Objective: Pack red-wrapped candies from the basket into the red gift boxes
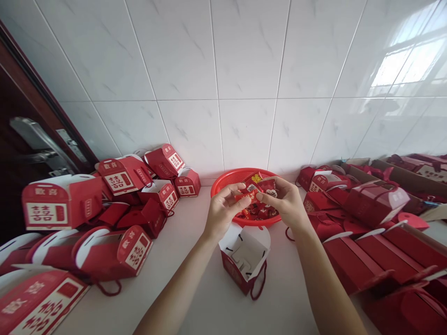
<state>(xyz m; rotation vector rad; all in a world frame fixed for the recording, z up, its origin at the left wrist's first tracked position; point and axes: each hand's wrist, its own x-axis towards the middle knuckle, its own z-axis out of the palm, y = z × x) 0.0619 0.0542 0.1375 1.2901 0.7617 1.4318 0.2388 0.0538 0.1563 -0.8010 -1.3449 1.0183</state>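
Both of my hands are raised over a red plastic basket (223, 178) that holds red-wrapped sweets (260, 214). Between my fingertips is a small red packet (246, 199). My left hand (224, 207) pinches it from the left, thumb and fingers closed. My right hand (283, 203) has its thumb and finger closed at the packet's right end. Just below the basket, nearer to me, stands an open red box (237, 274) with a white inside and a dark red cord handle. Nothing shows inside this box except the cord ends.
Many red gift boxes (120, 182) with white labels are piled on the left. More red boxes (377, 197) fill the right side. A white tiled wall (185, 130) rises behind the white tabletop (181, 242). A door handle (45, 146) is at far left.
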